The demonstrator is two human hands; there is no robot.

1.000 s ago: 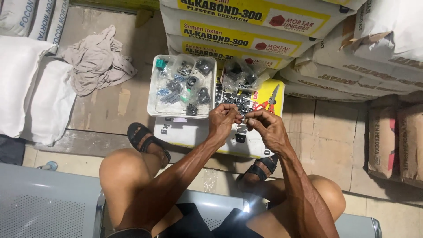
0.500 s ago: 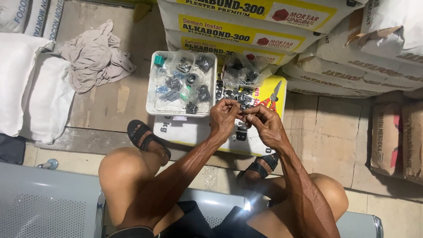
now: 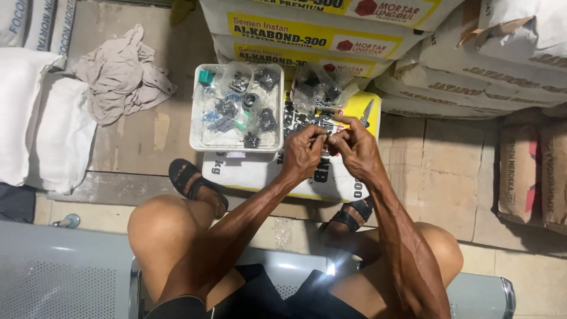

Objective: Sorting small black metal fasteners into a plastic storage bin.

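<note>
My left hand [image 3: 304, 150] and my right hand [image 3: 352, 147] meet fingertip to fingertip over a flat white and yellow sack [image 3: 260, 171]. Both pinch one small dark metal part [image 3: 325, 139] between them; its shape is too small to tell. Just beyond my fingers lies a heap of small dark fasteners [image 3: 301, 120] on the sack. A clear plastic bag [image 3: 319, 90] with more dark parts sits behind the heap. To the left stands a white tray [image 3: 198, 142] with several small bags of screws and fittings.
Red-handled pliers [image 3: 365, 112] lie partly hidden behind my right hand. Stacked sacks [image 3: 449, 65] rise at the back and right. A crumpled beige cloth [image 3: 118, 74] lies at the left on the floor. I sit on a grey metal bench [image 3: 65, 272], sandalled feet beside the sack.
Both hands have moved up and away from me toward the heap of fasteners, staying pinched on the small part. The view has tilted slightly, and my right hand now covers most of the pliers.
</note>
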